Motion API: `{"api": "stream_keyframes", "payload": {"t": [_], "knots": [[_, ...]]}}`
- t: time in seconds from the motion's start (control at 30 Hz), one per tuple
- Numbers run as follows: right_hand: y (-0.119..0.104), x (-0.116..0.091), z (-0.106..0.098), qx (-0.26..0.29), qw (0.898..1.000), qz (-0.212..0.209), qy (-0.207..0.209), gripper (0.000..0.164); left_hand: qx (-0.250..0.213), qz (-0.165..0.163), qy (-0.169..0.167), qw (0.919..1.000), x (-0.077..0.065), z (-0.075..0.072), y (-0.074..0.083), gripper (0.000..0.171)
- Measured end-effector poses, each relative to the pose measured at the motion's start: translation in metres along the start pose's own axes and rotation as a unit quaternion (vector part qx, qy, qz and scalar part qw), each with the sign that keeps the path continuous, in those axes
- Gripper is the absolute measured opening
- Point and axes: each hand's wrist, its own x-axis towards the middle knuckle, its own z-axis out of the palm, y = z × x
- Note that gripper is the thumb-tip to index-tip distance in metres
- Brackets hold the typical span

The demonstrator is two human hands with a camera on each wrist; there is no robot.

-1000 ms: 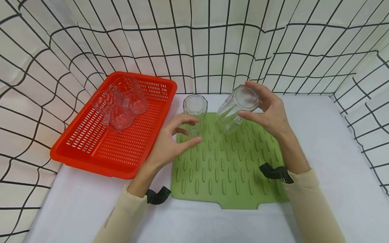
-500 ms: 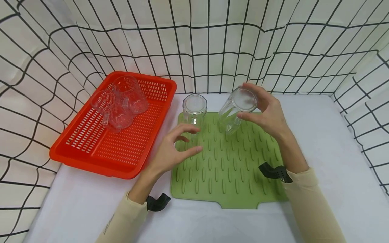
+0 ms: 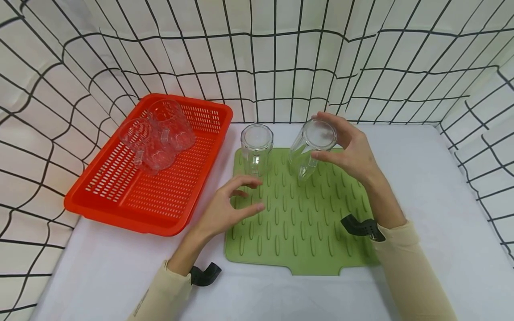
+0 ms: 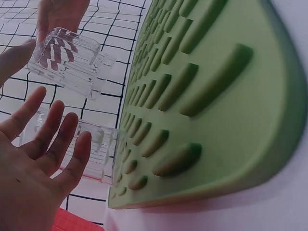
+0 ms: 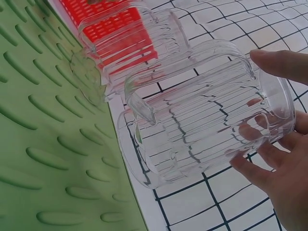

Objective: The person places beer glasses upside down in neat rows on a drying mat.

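Note:
My right hand (image 3: 353, 156) grips a clear glass mug (image 3: 307, 149) round its base, the mouth turned down and tilted over the back of the green drying mat (image 3: 297, 247). In the right wrist view the held mug's ribbed side and handle (image 5: 137, 103) show, its rim close to the mat. A second clear mug (image 3: 257, 145) stands upside down at the mat's back left corner. In front of that mug my left hand (image 3: 225, 209) hovers over the mat's left side, fingers spread and loosely bent, holding nothing.
On the left a red plastic basket (image 3: 130, 225) holds two clear mugs (image 3: 176, 133) lying in its back left part. Black wire grid panels (image 3: 275, 71) rise behind and at both sides of the white table (image 3: 433, 191).
My left hand has drawn back toward me, away from the standing mug. The mug in my right hand has shifted slightly left and toward me, still tilted.

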Motion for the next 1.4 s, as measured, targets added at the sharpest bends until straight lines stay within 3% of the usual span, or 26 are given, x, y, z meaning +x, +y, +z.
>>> {"api": "stream_keyframes", "payload": {"t": [0.8,1.17,1.4], "knots": [[0.013,0.002,0.002,-0.043,0.998,0.042,-0.026,0.086,0.027,-0.044,-0.038,0.9979,-0.015,0.003,-0.027,0.051],[0.02,0.003,0.002,-0.033,0.998,0.05,-0.026,0.084,0.056,-0.045,-0.061,0.9955,-0.015,0.004,-0.031,0.052],[0.024,0.005,0.002,-0.046,0.997,0.05,-0.03,0.083,0.094,-0.028,-0.088,0.9913,-0.014,0.004,-0.037,0.052]]}}
